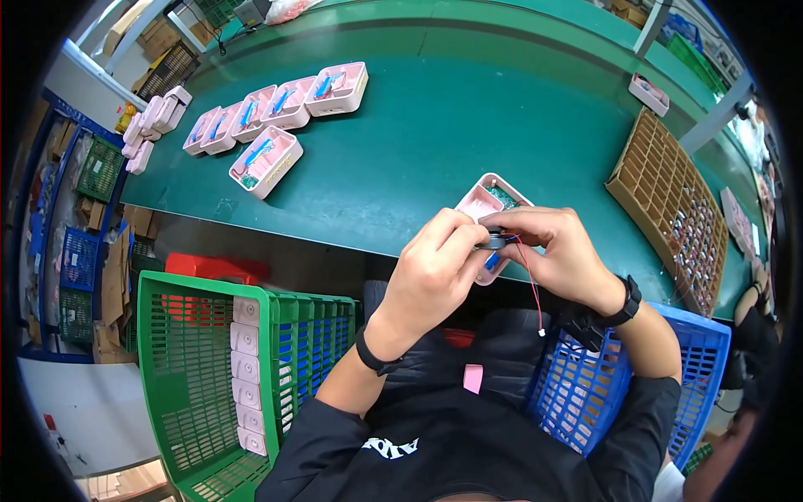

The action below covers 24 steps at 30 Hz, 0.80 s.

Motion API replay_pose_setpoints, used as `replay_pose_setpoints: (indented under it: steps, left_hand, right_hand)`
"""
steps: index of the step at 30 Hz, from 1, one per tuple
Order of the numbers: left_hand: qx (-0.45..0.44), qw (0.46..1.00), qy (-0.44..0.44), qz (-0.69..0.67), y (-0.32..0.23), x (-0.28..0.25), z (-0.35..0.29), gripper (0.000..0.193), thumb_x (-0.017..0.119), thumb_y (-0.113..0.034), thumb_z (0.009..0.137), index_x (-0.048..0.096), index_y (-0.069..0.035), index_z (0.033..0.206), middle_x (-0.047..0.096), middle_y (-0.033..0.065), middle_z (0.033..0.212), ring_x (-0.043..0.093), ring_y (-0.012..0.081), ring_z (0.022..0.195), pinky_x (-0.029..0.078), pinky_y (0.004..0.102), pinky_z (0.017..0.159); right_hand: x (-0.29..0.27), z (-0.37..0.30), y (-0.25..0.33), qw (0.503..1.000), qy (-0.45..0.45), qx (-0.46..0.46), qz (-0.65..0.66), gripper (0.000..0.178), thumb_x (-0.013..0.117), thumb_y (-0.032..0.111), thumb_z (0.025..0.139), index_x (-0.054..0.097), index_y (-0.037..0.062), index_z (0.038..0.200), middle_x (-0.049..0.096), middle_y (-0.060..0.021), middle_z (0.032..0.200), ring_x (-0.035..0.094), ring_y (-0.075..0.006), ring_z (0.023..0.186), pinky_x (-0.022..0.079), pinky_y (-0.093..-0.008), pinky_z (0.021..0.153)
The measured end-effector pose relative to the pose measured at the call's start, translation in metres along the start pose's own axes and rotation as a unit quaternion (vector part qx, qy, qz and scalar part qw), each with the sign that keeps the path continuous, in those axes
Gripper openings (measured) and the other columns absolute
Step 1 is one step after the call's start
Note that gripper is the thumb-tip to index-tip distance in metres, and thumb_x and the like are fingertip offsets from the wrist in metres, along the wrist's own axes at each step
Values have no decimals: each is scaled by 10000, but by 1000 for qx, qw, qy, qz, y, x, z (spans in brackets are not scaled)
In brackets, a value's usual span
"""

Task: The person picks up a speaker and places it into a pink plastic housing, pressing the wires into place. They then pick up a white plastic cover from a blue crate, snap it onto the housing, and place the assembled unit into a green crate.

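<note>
From my remote seat I am looking down on the green bench [452,109], which is filling most of the view. The green crate [269,368] is standing below it on the left, holding pink parts [245,368], and the blue crate [577,393] is standing on the right. A divided tray [657,167] of small wired parts is lying on the bench's right side, and a row of pink cases [336,88] is sitting at the upper left. One open case [481,203] is resting at the near edge, just under both hands, showing a green board [502,197] and a blue cell [492,261]. Above it, my left hand [439,259] and right hand [560,251] are closing their grip, fingertips pinching a dark disc [497,242] between them. Its thin lead [532,280] is trailing down past the edge, the white plug [541,332] hanging loose over the lap. I am judging that lead the weak point: a snag on the case rim or wrist could be straining its joint. Fingertips slipping could be dropping the disc onto the board, and a nudging wrist could be tipping the case off the edge.
</note>
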<state>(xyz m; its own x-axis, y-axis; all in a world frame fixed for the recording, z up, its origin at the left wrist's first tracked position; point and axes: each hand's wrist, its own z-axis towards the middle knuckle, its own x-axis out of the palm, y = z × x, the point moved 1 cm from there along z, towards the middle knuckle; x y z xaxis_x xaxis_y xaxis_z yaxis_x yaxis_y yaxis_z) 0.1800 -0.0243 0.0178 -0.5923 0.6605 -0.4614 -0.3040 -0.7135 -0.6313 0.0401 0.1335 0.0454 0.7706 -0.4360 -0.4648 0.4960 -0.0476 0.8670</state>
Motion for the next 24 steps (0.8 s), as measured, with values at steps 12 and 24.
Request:
replay_pose_setpoints:
  steps: [12, 24]
  left_hand:
    - [-54, 996, -4, -75, 10, -8, 1, 176, 802, 42, 831, 715, 15, 981, 701, 109, 973, 736, 228, 765, 596, 338, 651]
    - [-123, 989, 13, 79, 24, -29, 11, 167, 862, -7, 778, 768, 13, 914, 742, 84, 885, 661, 131, 671, 511, 278, 589]
  right_hand:
    - [-16, 10, -3, 992, 22, -90, -89, 707, 845, -18, 798, 628, 60, 1466, 601, -177, 1483, 717, -307, 1173, 616, -400, 948]
    - [-2, -6, -24, 938, 43, -27, -343, 765, 951, 358, 723, 600, 22, 1314, 584, -214, 1199, 685, -407, 924, 575, -447, 762]
